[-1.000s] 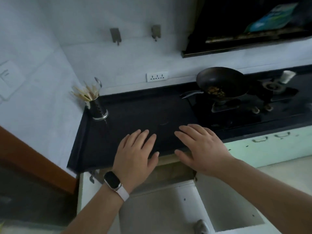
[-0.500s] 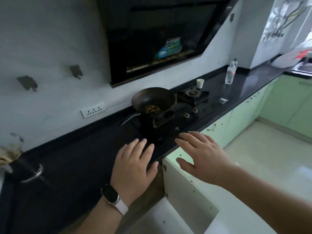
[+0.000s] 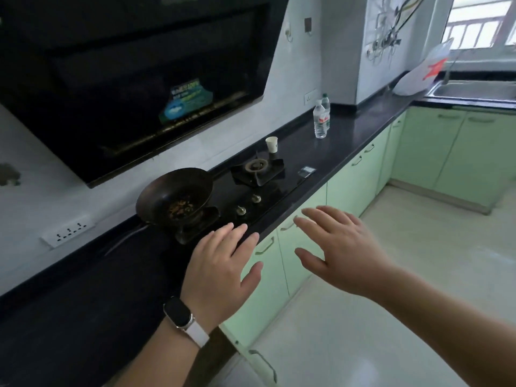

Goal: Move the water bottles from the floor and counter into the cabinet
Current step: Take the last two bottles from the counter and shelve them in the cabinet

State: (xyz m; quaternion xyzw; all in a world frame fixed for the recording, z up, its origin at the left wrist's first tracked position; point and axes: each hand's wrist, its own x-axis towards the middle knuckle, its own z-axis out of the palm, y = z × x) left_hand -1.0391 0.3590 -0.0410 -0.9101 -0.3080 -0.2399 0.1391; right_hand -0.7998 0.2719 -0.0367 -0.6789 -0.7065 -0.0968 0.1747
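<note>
Two clear plastic water bottles [image 3: 320, 118] stand close together on the black counter [image 3: 351, 141], far along it past the stove. My left hand [image 3: 220, 270], with a watch on the wrist, hovers flat over the counter's front edge near the stove, fingers straight and empty. Over the pale green cabinet doors [image 3: 349, 188] my right hand [image 3: 339, 247] is held out, fingers spread, holding nothing. Both hands are well short of the bottles. At the bottom edge a cabinet door [image 3: 259, 361] stands open; its inside is hidden.
A dark wok [image 3: 174, 198] with food scraps sits on the left burner of the gas stove [image 3: 258, 170]. A white paper cup [image 3: 272, 144] stands behind the stove. A black range hood [image 3: 134, 79] hangs overhead. A sink [image 3: 474, 90] lies far right. The pale floor [image 3: 405, 269] runs alongside the cabinets.
The view has swung right, from the counter's left end and the open cabinet below to the stove and the far counter, bringing the bottles into sight. Both hands stay open and empty.
</note>
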